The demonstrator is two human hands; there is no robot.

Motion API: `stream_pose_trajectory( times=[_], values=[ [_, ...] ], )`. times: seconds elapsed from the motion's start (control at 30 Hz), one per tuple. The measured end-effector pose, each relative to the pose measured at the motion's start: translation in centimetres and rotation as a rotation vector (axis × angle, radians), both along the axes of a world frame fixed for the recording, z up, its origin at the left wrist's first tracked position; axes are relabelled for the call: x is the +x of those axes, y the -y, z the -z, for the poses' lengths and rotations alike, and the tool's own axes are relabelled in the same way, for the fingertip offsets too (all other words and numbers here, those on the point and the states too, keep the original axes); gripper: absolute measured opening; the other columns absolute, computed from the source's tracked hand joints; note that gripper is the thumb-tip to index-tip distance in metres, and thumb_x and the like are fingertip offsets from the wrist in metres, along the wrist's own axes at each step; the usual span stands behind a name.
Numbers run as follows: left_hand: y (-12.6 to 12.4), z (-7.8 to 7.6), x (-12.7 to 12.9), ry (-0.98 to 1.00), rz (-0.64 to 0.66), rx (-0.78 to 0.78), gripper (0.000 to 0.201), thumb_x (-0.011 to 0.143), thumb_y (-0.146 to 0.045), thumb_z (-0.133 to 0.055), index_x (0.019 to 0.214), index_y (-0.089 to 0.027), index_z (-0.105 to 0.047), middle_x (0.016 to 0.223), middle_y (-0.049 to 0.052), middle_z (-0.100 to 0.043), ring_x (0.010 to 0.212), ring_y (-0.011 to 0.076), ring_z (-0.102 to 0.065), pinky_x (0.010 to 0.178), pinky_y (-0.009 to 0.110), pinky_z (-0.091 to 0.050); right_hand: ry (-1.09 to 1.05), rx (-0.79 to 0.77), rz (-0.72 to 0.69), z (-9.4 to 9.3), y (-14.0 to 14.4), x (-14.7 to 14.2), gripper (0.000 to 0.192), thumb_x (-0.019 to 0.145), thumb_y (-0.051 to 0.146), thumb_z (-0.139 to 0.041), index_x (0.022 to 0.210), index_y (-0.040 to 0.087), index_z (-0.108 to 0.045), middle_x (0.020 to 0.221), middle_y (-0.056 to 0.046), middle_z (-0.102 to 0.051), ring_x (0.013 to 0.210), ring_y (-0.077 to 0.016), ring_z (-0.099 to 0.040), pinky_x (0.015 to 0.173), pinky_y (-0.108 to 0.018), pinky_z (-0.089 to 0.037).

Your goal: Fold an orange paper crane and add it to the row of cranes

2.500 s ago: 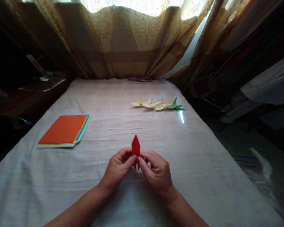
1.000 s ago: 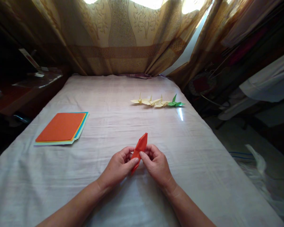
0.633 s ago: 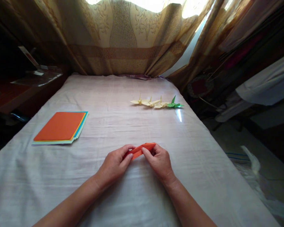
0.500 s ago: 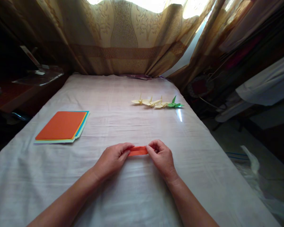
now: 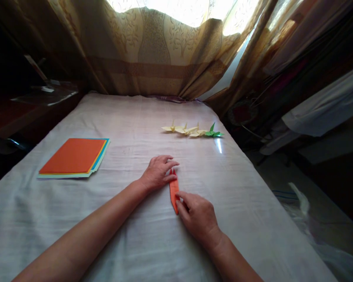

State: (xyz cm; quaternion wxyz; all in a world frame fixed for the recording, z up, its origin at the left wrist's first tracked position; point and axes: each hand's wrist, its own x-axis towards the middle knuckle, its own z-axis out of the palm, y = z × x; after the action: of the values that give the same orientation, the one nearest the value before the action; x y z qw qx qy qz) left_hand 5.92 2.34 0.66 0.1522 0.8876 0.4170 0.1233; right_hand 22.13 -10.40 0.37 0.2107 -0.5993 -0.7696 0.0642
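Observation:
A narrow strip of folded orange paper (image 5: 174,192) stands lengthwise in front of me, with a point at its near end and two thin points at its far end. My right hand (image 5: 198,215) pinches its right edge near the lower end between thumb and fingers. At the far end is my left hand (image 5: 159,172), its thumb touching the paper and its fingers stretched out apart beyond the two thin points. Whether the strip rests on the sheet beneath is hard to tell.
A stack of coloured square paper (image 5: 72,156), orange on top, lies to the left on the white bedsheet (image 5: 129,129). Several folded paper cranes, pale yellow ones (image 5: 186,130) and a green one (image 5: 213,133), stand in a row at the back right. A curtain (image 5: 155,51) hangs behind.
The orange paper has turned from crosswise to lengthwise. My left hand has moved forward and loosened its fingers, while my right hand has come nearer to me.

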Motion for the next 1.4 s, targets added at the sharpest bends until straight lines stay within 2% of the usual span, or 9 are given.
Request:
stream_pose_trajectory(
  times=[0.1,0.17,0.27,0.4,0.6,1.0,1.17,1.3,1.4],
  values=[
    [0.0,0.7,-0.3,0.019,-0.044,-0.042,0.05,0.083,-0.037,-0.071,0.13,-0.028,-0.058,0.152,0.011,-0.039,0.141,0.031,-0.031,0.114,0.051,-0.023,0.079,0.109,-0.162,-0.2,-1.1,0.9,0.016,0.085,0.023,-0.062,0.099,0.023,-0.07,0.102,-0.008,-0.072,0.092,-0.0228,-0.065,0.08,-0.034,-0.048],
    [-0.1,0.5,-0.3,-0.013,-0.067,-0.085,0.057,0.083,-0.038,-0.07,0.136,-0.026,-0.052,0.157,0.014,-0.03,0.146,0.0329,-0.022,0.116,0.055,-0.016,0.111,0.138,-0.307,0.0,-2.0,1.6,0.027,0.087,0.024,-0.062,0.113,0.024,-0.068,0.127,-0.009,-0.065,0.119,-0.027,-0.056,0.1,-0.043,-0.041],
    [-0.3,0.0,0.0,-0.066,-0.085,-0.143,0.069,0.083,-0.04,-0.069,0.144,-0.023,-0.043,0.159,0.017,-0.023,0.148,0.0329,-0.016,0.117,0.055,-0.013,0.118,0.069,-0.488,0.6,-2.6,2.4,0.042,0.091,0.028,-0.057,0.132,0.019,-0.057,0.14,-0.01,-0.055,0.134,-0.0268,-0.045,0.113,-0.05,-0.03],
    [-0.9,-0.3,0.2,-0.137,-0.094,-0.21,0.078,0.084,-0.046,-0.066,0.15,-0.022,-0.033,0.161,0.018,-0.014,0.149,0.0329,-0.01,0.117,0.053,-0.009,0.084,-0.027,-0.565,1.1,-1.7,3.4,0.054,0.094,0.036,-0.054,0.143,0.017,-0.046,0.147,-0.012,-0.046,0.137,-0.0267,-0.042,0.116,-0.052,-0.027],
    [-1.6,-0.3,0.5,-0.189,-0.093,-0.245,0.081,0.084,-0.049,-0.063,0.153,-0.024,-0.027,0.162,0.017,-0.011,0.149,0.0341,-0.007,0.117,0.055,-0.007,0.046,-0.09,-0.683,0.6,0.4,4.6,0.055,0.097,0.042,-0.046,0.145,0.016,-0.043,0.146,-0.013,-0.048,0.136,-0.027,-0.043,0.116,-0.053,-0.027],
    [-1.6,0.0,2.3,-0.2,-0.332,-0.099,0.053,0.096,-0.047,-0.044,0.145,-0.027,-0.041,0.159,0.013,-0.026,0.147,0.0302,-0.02,0.116,0.058,-0.012,0.137,-0.214,-0.696,0.3,0.8,4.7,0.06,0.098,0.05,-0.04,0.149,0.018,-0.037,0.152,-0.011,-0.038,0.142,-0.0255,-0.034,0.119,-0.049,-0.02],
    [1.3,-0.2,1.0,-0.153,-0.37,-0.004,0.062,0.096,-0.046,-0.045,0.151,-0.022,-0.03,0.161,0.015,-0.02,0.149,0.0302,-0.015,0.117,0.056,-0.012,0.11,-0.199,-0.661,0.3,1.1,4.6,0.059,0.099,0.052,-0.038,0.149,0.022,-0.037,0.153,-0.007,-0.037,0.143,-0.0239,-0.032,0.12,-0.048,-0.018],
    [4.4,0.2,-0.1,-0.172,-0.146,0.012,0.086,0.081,-0.054,-0.066,0.152,-0.022,-0.028,0.161,0.016,-0.016,0.149,0.0333,-0.01,0.117,0.057,-0.007,0.105,-0.179,-0.679,0.4,1.1,4.7,0.06,0.098,0.053,-0.039,0.149,0.02,-0.038,0.153,-0.009,-0.037,0.143,-0.0234,-0.032,0.12,-0.048,-0.018],
    [4.2,0.6,0.2,-0.207,-0.222,-0.027,0.09,0.083,-0.058,-0.062,0.154,-0.02,-0.022,0.16,0.019,-0.015,0.148,0.0357,-0.01,0.116,0.06,-0.009,0.11,-0.163,-0.679,0.5,1.0,4.7,0.061,0.098,0.053,-0.04,0.148,0.019,-0.038,0.152,-0.01,-0.038,0.142,-0.0242,-0.033,0.119,-0.048,-0.02]
  ],
)
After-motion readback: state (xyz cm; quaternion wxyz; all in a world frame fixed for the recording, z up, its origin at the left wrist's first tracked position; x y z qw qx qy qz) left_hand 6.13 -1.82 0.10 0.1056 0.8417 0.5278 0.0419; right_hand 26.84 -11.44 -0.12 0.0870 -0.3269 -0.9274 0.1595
